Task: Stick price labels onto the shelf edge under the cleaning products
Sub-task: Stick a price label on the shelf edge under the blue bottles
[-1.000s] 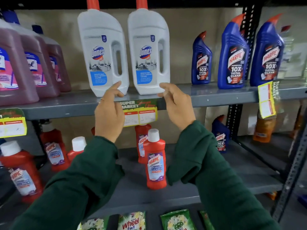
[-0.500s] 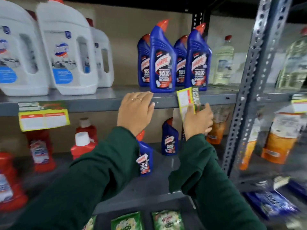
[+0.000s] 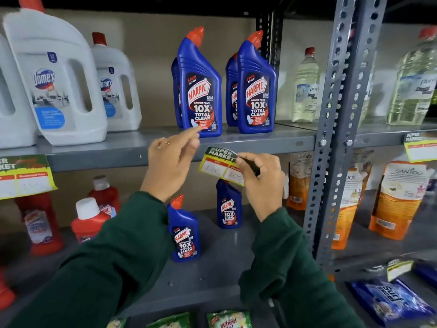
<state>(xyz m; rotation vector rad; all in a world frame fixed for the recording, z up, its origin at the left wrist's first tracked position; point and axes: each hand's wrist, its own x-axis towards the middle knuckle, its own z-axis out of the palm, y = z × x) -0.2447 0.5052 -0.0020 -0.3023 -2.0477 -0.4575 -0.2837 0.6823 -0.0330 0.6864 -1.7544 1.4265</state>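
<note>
A yellow and green price label is held level against the grey shelf edge, below the blue Harpic bottles. My right hand pinches the label's right end between thumb and fingers. My left hand hovers at the label's left, fingers loosely curled with the fingertips near the shelf lip, holding nothing. Another label is stuck on the shelf edge at the left, under the white Domex jugs.
A perforated grey upright post stands right of my hands. Beyond it hang a further label, clear bottles and orange pouches. Small blue and red bottles stand on the lower shelf. Packets lie below.
My view has shifted right from the Domex jugs to the Harpic bottles. The right hand took the dangling label and turned it from upright to level at the shelf edge. The left hand followed.
</note>
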